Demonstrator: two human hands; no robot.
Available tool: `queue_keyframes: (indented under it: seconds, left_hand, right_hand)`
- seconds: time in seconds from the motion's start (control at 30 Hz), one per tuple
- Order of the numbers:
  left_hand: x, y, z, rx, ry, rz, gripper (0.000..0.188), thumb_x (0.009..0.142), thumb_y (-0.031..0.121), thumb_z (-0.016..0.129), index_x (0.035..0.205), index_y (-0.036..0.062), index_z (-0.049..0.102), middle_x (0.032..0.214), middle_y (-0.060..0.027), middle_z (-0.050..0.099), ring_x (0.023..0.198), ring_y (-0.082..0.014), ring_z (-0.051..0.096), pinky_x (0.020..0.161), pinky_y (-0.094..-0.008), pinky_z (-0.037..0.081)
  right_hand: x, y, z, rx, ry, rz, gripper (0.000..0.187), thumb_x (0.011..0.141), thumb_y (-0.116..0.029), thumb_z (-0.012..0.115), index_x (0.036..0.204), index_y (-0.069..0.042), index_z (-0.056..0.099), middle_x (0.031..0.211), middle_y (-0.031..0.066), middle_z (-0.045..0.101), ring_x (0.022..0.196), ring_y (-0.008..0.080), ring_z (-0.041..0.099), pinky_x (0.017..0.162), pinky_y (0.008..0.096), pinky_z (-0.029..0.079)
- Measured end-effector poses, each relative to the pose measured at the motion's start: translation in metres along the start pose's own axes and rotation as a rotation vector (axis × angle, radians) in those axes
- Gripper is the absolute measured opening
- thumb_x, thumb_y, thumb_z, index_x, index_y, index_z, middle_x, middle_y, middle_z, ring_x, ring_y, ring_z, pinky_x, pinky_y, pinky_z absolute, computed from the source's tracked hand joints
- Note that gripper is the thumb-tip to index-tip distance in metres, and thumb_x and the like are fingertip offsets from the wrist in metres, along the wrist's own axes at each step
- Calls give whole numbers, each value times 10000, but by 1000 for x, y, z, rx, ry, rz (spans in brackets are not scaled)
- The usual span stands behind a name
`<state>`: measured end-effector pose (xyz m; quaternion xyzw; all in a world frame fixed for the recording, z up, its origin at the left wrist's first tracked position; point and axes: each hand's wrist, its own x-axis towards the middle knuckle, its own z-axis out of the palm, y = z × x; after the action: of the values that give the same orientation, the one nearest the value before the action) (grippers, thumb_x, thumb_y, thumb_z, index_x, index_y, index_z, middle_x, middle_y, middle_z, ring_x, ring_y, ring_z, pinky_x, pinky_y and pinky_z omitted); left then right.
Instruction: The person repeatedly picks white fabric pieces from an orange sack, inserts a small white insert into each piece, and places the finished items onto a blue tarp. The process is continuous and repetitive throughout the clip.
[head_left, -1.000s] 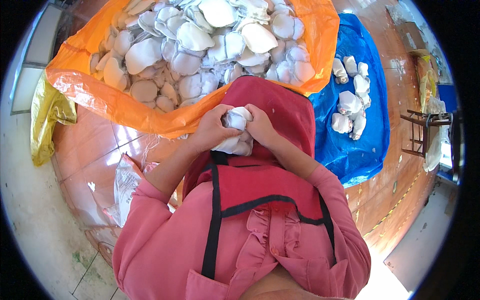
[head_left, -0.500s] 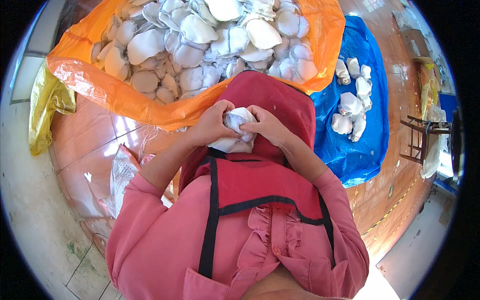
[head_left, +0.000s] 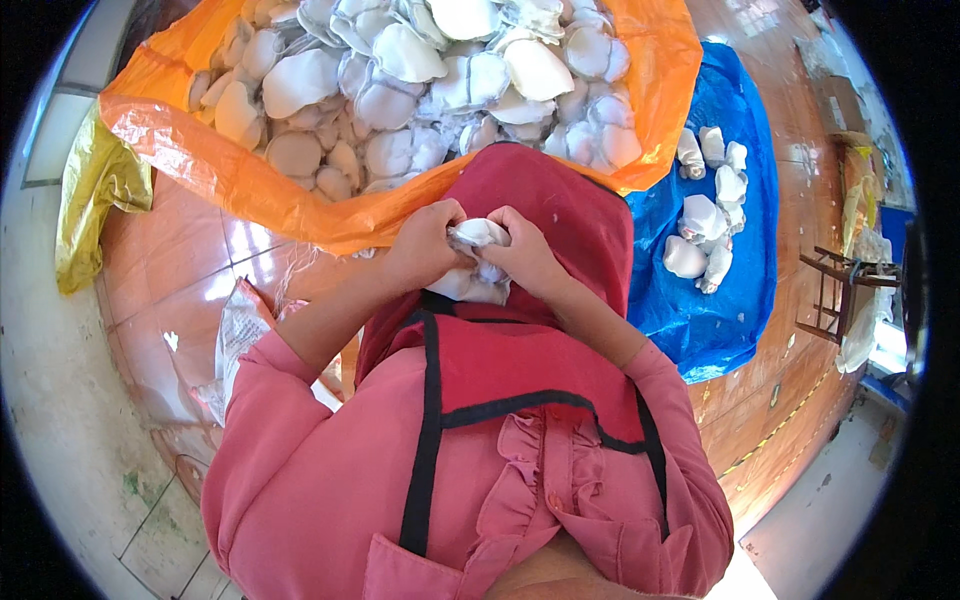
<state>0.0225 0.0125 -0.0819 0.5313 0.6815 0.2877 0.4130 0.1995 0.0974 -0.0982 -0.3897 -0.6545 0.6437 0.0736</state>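
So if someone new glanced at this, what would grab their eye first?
Probably the bright orange sheet across the top, bearing a big heap of white pieces. Next, the blue sheet on the right, with a small cluster of white bundles. Near the middle, the left hand and right hand hold white material over a red apron.
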Motion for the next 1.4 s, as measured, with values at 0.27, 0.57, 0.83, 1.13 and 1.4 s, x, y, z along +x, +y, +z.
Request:
queue_keyframes:
  seconds: [0.27,0.57,0.83,1.13,1.4]
  left_hand:
    - [-15,0,23,68,348,128,289,685,86,746,914,63,572,899,-142,582,826,-354,603,695,-421,483]
    - [-21,1,32,-7,419,181,241,713,51,695,919,85,574,876,-126,525,795,-345,578,659,-414,474]
    - [-20,-2,33,130,404,182,281,720,60,681,930,43,494,883,-158,516,788,-376,560,656,-456,458]
    - [-23,-12,20,60,232,258,330,741,75,722,976,34,493,936,-164,518,867,-364,555,743,-410,460]
    - [-26,-15,-10,-200,-30,139,269,815,64,721,1033,40,566,947,-70,549,840,-181,578,739,-306,471]
  right_hand:
    - [11,26,19,28,161,-177,226,750,-50,624,955,-39,528,850,57,582,779,145,563,712,317,493]
    - [-5,6,-3,112,-34,-212,178,835,-79,660,951,-81,525,874,-23,518,785,51,486,685,218,440]
    - [-7,-6,8,144,16,-56,201,779,-114,683,853,-67,502,777,6,545,706,81,515,616,247,447]
    - [-6,18,25,-41,218,-331,240,736,-90,677,830,-62,458,760,31,465,702,124,440,625,289,409]
    - [-6,23,29,-75,255,-428,238,742,-14,651,830,-64,435,781,32,427,712,131,422,636,281,397]
